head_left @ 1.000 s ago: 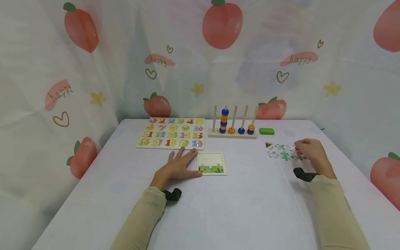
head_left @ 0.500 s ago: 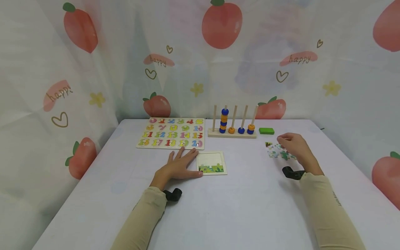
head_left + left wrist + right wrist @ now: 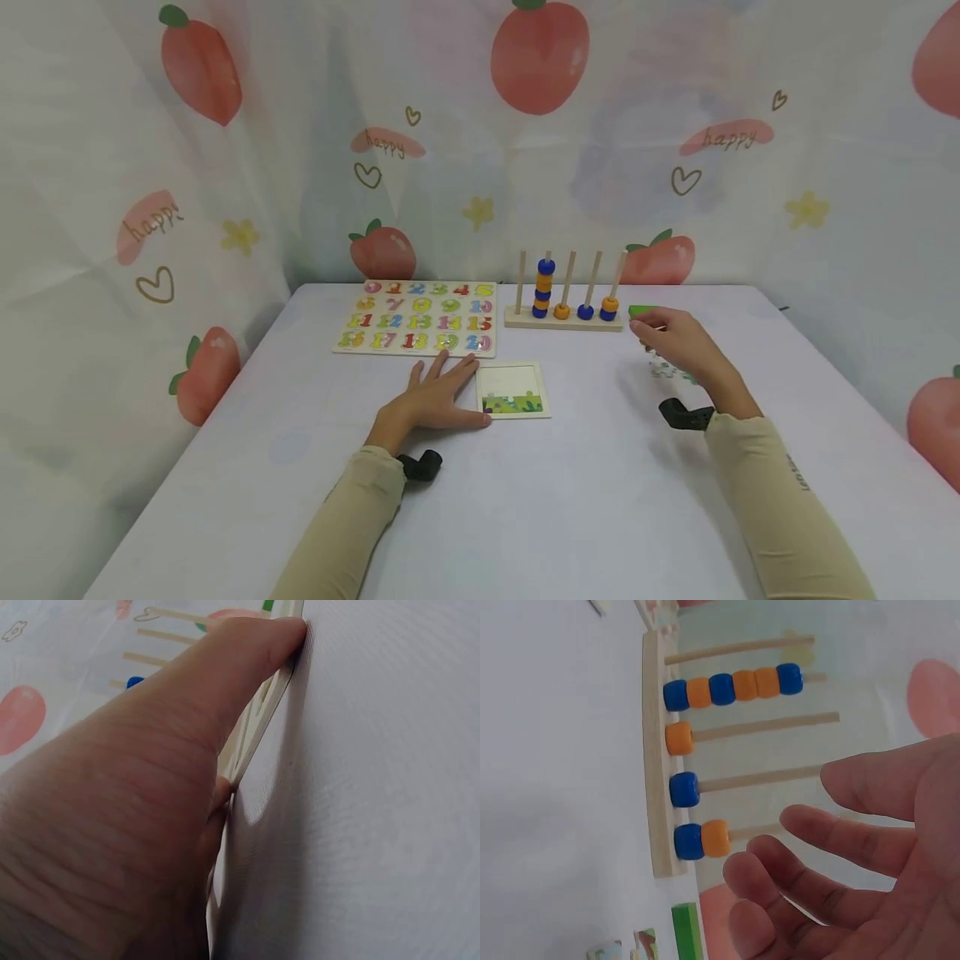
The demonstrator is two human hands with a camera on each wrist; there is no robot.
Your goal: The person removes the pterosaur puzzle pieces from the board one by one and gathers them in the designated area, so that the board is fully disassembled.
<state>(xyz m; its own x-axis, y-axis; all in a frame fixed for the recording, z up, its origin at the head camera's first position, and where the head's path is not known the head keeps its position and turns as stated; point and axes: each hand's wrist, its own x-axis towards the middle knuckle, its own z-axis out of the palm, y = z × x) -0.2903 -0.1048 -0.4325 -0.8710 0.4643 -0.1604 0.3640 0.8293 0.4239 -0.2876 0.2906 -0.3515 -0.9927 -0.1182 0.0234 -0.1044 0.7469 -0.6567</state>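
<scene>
- Head view: L hand (image 3: 431, 406) flat on table (image 3: 525, 500), fingers straight & spread, not gripping; thumb at near-L corner of puzzle tray (image 3: 512, 381), index by its far-L corner. L wrist view: thumb tip touches tray edge.
- Tray: mid table, twd far edge; strip of green puzzle pcs (image 3: 517, 404) fitted along its near side.
- R hand (image 3: 688, 348): raised over loose pcs (image 3: 663, 367) nr table's far-R corner, partly hiding them. R wrist view: fingers loosely bent, gap btwn thumb & index; hand released, nothing in grasp.
- Number board (image 3: 463, 323): nr table's far-L corner, just beyond L fingertips.
- Bead rack (image 3: 564, 322): mid far edge, 5 pegs w/ blue & orange beads.
- Green block (image 3: 642, 309): nr far edge, R of rack, partly behind R hand.
</scene>
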